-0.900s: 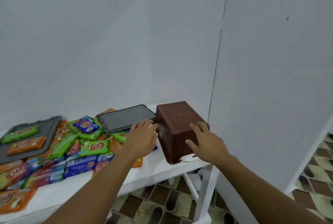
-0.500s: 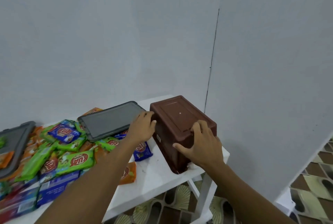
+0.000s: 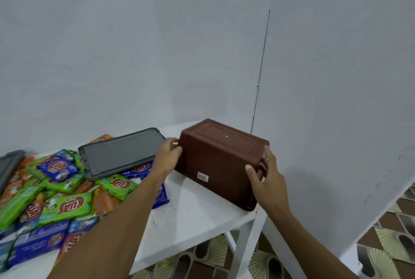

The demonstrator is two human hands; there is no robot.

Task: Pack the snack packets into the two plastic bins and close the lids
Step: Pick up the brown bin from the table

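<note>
Head view: snack packets (image 3: 65, 207) in green, blue and orange lay heaped along the counter's (image 3: 197, 216) left side, each with a red oval logo (image 3: 64, 205) too blurred to read. At the right corner, the left hand (image 3: 168, 155) and right hand (image 3: 268, 181) gripped opposite ends of the upturned, tilted brown bin (image 3: 220, 157). Its small white sticker (image 3: 202, 176) was unreadable. A grey lid (image 3: 121, 153) lay on packets behind.

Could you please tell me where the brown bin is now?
Head view: the brown bin lies upside down at the table's right end, between the left hand and right hand.
</note>
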